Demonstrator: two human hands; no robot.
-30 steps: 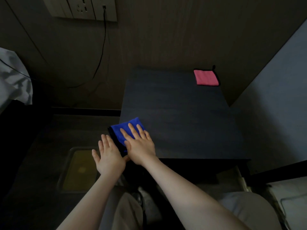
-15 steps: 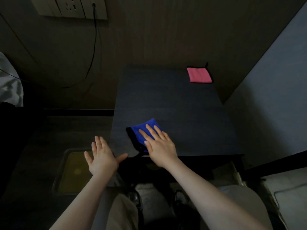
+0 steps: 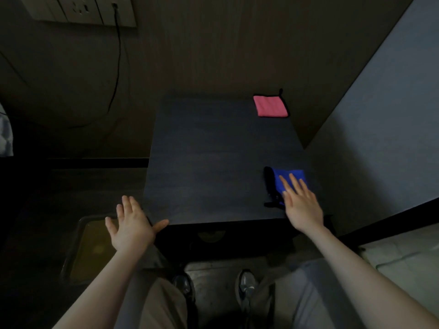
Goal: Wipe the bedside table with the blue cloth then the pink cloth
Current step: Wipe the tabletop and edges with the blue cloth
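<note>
Blue folded microfibre cloth (image 3: 289, 180) lies half hidden under your flat right hand (image 3: 302, 206) on the dark wooden bedside table (image 3: 213, 162); your left hand (image 3: 131, 227) hovers spread, empty.

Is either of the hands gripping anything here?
No. The right hand presses flat on the blue cloth's near part; the left hand is open, holding nothing.

The right hand (image 3: 303, 207) presses flat on the blue cloth (image 3: 288, 179) at the table's (image 3: 213, 162) near right corner; the pink cloth (image 3: 270, 106) lies at its far right corner.
</note>
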